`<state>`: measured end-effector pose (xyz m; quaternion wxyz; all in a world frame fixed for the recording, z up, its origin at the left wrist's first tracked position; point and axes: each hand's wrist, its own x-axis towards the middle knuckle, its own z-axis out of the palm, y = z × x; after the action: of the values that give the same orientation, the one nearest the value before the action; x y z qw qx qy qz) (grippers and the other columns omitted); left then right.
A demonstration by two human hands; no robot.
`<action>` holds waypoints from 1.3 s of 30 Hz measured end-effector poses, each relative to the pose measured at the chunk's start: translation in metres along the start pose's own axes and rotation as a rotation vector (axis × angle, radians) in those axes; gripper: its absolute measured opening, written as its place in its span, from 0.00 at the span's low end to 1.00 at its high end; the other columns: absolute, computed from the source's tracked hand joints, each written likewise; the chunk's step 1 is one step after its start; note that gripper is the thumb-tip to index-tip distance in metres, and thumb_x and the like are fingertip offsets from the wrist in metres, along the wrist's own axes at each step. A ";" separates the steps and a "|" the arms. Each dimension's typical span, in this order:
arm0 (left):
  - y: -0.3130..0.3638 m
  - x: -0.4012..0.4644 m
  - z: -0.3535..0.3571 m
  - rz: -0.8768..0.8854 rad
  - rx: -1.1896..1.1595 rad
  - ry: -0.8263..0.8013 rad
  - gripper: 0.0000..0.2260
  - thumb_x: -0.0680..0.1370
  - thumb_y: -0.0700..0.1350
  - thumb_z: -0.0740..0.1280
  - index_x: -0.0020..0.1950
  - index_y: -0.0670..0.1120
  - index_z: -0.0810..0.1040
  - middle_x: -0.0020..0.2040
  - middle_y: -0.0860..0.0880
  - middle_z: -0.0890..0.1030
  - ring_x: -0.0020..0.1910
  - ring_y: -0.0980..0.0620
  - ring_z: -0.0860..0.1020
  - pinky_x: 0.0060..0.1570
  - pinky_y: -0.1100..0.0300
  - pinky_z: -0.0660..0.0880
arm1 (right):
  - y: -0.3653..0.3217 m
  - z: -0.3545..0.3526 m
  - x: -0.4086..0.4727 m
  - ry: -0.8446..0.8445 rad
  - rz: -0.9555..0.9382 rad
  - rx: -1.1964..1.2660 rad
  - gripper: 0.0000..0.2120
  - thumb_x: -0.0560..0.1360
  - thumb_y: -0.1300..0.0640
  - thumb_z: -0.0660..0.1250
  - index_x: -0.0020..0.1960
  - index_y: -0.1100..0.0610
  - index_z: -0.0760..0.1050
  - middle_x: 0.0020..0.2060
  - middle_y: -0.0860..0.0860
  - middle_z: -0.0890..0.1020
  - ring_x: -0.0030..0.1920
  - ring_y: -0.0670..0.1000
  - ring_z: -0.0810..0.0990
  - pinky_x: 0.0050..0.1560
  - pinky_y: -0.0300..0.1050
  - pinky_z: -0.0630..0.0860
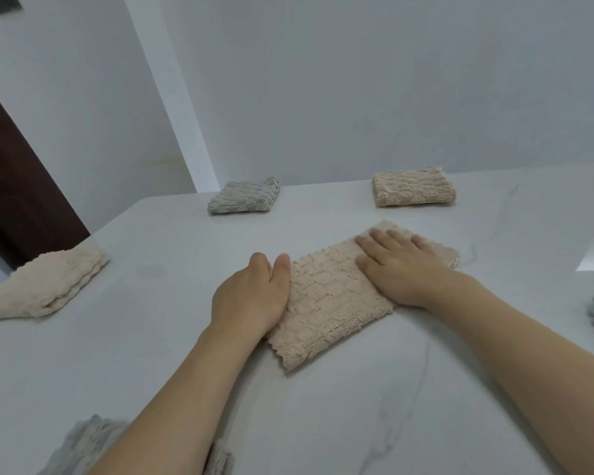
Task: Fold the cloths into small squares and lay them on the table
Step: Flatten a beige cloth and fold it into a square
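Your right hand [400,265] lies flat, fingers spread, on the beige cloth [333,299] at mid worktop [323,423]. Your left hand [251,296] rests at the cloth's left edge, fingers tucked out of sight, so its grip is unclear. Folded cloths sit apart: grey [242,197], tan [414,187], cream [45,286].
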<state>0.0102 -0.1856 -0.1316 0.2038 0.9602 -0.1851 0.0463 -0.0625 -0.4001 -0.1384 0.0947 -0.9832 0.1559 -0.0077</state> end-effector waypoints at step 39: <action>0.044 -0.051 0.012 0.277 0.298 -0.321 0.29 0.82 0.60 0.41 0.80 0.48 0.42 0.81 0.50 0.41 0.79 0.52 0.39 0.76 0.52 0.38 | 0.032 -0.005 0.006 -0.006 0.056 0.016 0.26 0.82 0.45 0.40 0.79 0.49 0.45 0.79 0.46 0.47 0.78 0.51 0.45 0.75 0.59 0.41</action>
<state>-0.0529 -0.2109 -0.1346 0.0195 0.9402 -0.3361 -0.0525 -0.0672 -0.4330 -0.1399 0.1033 -0.9777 0.1829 -0.0033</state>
